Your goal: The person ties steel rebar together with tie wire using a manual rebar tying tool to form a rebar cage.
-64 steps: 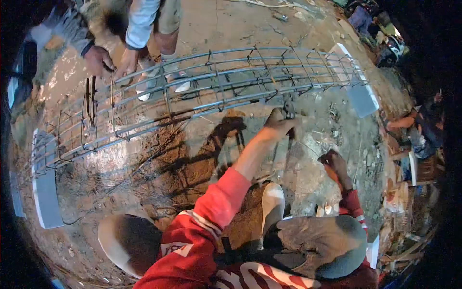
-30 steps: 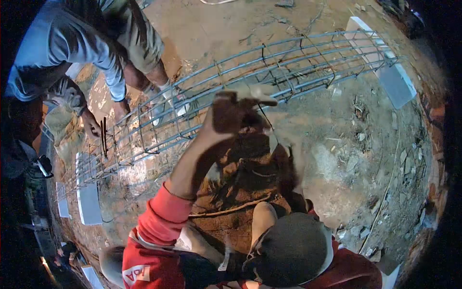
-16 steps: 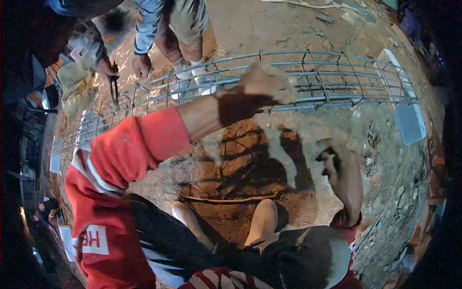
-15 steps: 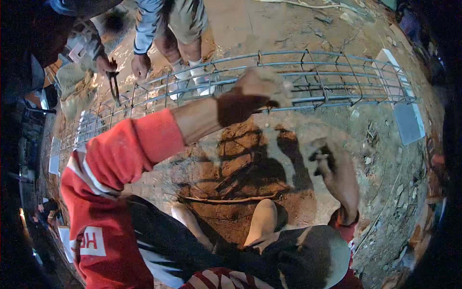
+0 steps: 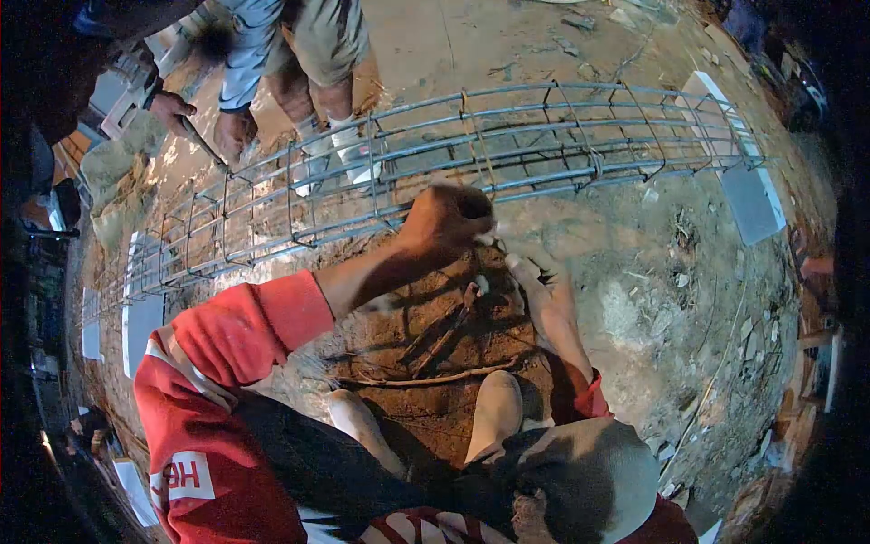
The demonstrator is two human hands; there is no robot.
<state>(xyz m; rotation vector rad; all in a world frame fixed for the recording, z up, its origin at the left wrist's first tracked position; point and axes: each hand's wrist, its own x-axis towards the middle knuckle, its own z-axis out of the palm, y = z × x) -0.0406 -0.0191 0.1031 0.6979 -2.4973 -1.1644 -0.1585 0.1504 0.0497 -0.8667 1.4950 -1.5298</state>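
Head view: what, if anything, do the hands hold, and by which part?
Cannot be told: the left hand is fisted by the rebar cage, and the right hand reaches toward it.

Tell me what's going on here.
A person in red sleeves crouches beside a rebar cage lying on the dirt. The left hand is clenched at the cage's near bar; the right hand is just below it. What they hold is unclear. Across the cage, another person's hand holds a thin tool.
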